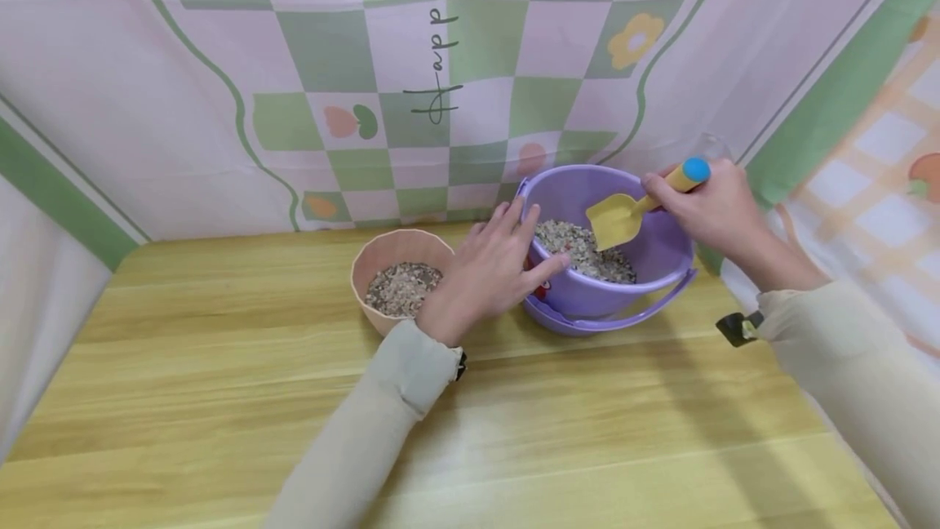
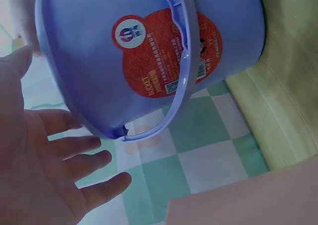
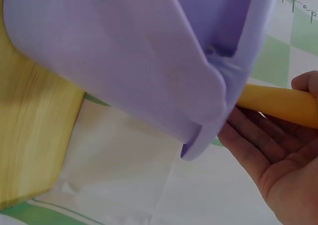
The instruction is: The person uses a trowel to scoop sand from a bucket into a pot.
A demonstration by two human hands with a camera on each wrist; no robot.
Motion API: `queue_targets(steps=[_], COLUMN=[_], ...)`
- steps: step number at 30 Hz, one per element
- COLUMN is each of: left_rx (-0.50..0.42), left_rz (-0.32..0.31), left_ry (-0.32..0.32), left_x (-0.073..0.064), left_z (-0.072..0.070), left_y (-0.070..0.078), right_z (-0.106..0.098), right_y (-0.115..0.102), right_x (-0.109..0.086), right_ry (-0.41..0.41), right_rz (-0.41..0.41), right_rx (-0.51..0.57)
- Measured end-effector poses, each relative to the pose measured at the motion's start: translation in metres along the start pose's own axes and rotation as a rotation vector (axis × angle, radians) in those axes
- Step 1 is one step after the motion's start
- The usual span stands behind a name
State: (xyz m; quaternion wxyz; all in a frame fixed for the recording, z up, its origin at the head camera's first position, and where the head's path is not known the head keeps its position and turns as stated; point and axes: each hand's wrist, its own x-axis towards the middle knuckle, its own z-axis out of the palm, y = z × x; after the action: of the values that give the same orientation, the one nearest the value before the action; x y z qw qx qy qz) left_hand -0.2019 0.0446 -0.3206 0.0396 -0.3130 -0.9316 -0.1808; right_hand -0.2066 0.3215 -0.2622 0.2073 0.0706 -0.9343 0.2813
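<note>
A purple bucket (image 1: 595, 300) stands tilted on the table, holding a bed of grainy, gravel-like mix (image 1: 573, 245). My right hand (image 1: 712, 206) grips the handle of a yellow toy shovel (image 1: 615, 220) with a blue end; its blade is inside the bucket, just over the mix. At the bucket's left rim lies my left hand (image 1: 490, 264), fingers straight and spread, with the rim between thumb and fingers. In the left wrist view the bucket's side carries a red label (image 2: 164, 51), and its purple handle (image 2: 185, 78) hangs across it.
Left of the bucket, a pink-orange bowl (image 1: 367, 255) with similar grains stands partly behind my left forearm. Behind the wooden table (image 1: 220, 366) hangs a checked green and white cloth (image 1: 411, 39), with another patterned cloth (image 1: 889, 145) at the right.
</note>
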Motion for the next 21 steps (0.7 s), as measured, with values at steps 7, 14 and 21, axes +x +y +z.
queue_targets(steps=[7,14,21], left_rx=[-0.027,-0.039,-0.017], left_rz=[-0.034,-0.051,-0.043], left_ry=[-0.012,-0.015,-0.005], left_x=[0.0045,0.0066,0.0082], left_z=[0.0066,0.0094,0.0089], left_y=[0.0025,0.0054,0.0072], right_z=[-0.0015,-0.0009,0.0028], right_y=[0.0015,0.0003,0.0041], right_x=[0.0053,0.0084,0.0082], right_ry=[-0.080,-0.142,-0.163], right_rz=[-0.070,-0.108,-0.078], right_rx=[-0.049,-0.085,-0.071])
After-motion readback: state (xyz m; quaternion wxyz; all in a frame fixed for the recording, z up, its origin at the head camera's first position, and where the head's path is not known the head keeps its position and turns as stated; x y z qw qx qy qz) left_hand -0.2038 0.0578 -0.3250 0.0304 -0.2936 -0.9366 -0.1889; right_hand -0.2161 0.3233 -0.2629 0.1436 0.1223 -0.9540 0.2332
